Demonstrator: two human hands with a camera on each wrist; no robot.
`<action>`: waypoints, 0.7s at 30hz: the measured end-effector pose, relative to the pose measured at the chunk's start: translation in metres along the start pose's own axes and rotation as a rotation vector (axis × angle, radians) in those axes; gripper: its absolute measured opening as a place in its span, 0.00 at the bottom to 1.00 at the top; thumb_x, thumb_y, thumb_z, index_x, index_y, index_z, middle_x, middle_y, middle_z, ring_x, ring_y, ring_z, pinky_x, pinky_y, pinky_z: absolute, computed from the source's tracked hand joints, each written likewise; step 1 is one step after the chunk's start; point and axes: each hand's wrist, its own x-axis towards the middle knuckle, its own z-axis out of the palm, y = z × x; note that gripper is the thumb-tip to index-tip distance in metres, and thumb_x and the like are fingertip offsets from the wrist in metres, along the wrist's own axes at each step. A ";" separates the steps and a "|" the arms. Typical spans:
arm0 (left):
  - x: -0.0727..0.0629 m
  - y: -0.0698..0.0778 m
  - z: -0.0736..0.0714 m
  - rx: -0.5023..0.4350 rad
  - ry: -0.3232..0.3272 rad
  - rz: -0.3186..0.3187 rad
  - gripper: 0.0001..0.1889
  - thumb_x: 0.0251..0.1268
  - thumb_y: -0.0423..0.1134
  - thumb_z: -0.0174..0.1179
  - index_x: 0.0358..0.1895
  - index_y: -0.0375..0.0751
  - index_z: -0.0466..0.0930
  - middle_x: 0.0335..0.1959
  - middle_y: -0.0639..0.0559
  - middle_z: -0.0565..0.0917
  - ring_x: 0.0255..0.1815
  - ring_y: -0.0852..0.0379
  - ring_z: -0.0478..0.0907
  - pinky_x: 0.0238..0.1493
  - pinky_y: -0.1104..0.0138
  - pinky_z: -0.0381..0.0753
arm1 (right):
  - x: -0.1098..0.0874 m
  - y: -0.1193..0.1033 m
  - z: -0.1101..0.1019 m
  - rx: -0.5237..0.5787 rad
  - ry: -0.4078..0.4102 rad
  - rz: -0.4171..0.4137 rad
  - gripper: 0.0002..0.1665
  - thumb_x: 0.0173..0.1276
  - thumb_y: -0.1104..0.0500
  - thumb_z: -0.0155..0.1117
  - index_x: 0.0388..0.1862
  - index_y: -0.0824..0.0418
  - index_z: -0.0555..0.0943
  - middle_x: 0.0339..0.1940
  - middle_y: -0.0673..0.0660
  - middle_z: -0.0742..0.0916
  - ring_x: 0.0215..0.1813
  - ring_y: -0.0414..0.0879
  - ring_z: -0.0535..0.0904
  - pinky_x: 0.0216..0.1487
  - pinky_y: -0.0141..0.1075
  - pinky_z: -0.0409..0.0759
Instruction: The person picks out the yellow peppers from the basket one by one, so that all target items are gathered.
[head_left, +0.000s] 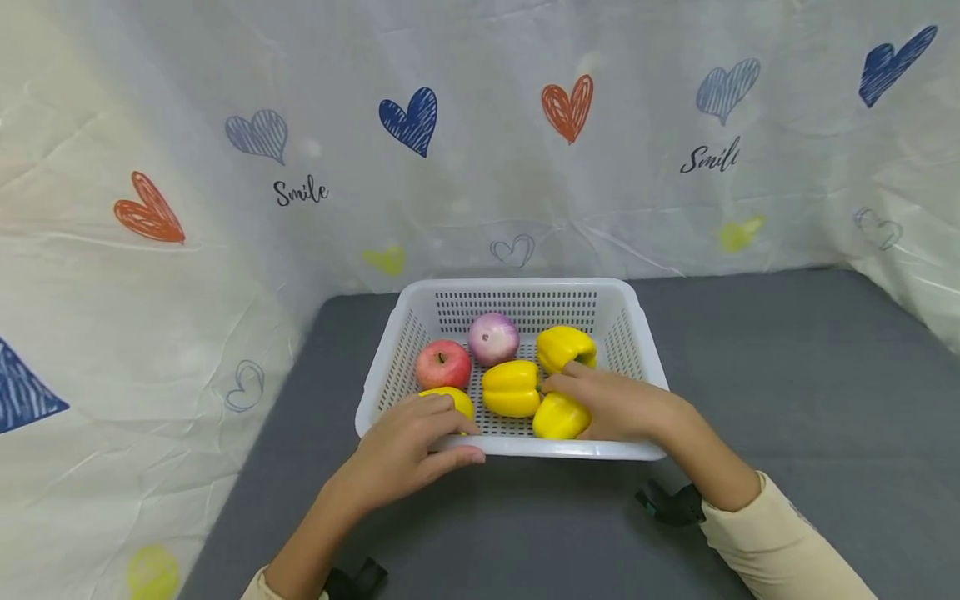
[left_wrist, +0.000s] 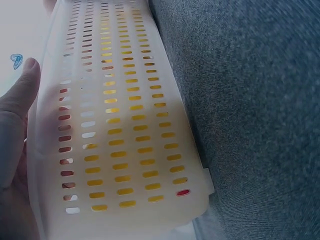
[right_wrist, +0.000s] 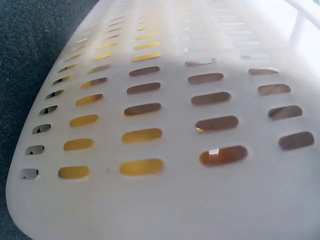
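Note:
A white plastic basket (head_left: pixel 517 447) holds several fruits and vegetables. My left hand (head_left: pixel 408 446) reaches over its front left rim, fingers lying on a yellow fruit or vegetable (head_left: pixel 459 402) that is mostly covered. The left thumb is straight and stands at the rim in the left wrist view. Inside the basket's right side, my right hand (head_left: pixel 618 404) grips the front yellow bell pepper (head_left: pixel 558 417), its thumb hidden. One of its fingers reaches up to the rear yellow bell pepper (head_left: pixel 564 346). Another yellow bell pepper (head_left: pixel 512 390) lies on its side in the middle.
A red apple (head_left: pixel 444 364) sits at the basket's left, beside a purple onion (head_left: pixel 493 339) near the back wall. The basket stands on a dark grey tabletop (head_left: pixel 795 400). Behind it hangs a white curtain (head_left: pixel 480 183) printed with hearts.

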 end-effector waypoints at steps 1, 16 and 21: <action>0.000 0.000 0.000 0.003 0.002 0.000 0.13 0.62 0.56 0.69 0.40 0.53 0.85 0.35 0.66 0.78 0.41 0.64 0.74 0.50 0.65 0.73 | 0.000 0.000 0.000 0.001 -0.006 0.003 0.33 0.59 0.56 0.77 0.63 0.60 0.76 0.52 0.53 0.77 0.42 0.46 0.75 0.50 0.43 0.77; 0.001 0.002 -0.002 0.054 -0.050 -0.021 0.15 0.64 0.59 0.66 0.42 0.54 0.83 0.38 0.64 0.79 0.46 0.63 0.75 0.53 0.63 0.73 | 0.003 0.003 0.002 0.027 0.002 0.055 0.39 0.60 0.53 0.76 0.66 0.61 0.68 0.60 0.53 0.76 0.54 0.49 0.73 0.61 0.48 0.71; 0.000 0.001 -0.001 0.068 -0.068 -0.034 0.15 0.65 0.59 0.64 0.43 0.54 0.83 0.39 0.64 0.79 0.46 0.62 0.75 0.54 0.63 0.74 | 0.003 0.003 0.003 0.013 0.029 0.022 0.39 0.60 0.51 0.76 0.66 0.61 0.69 0.60 0.55 0.78 0.56 0.51 0.74 0.62 0.49 0.71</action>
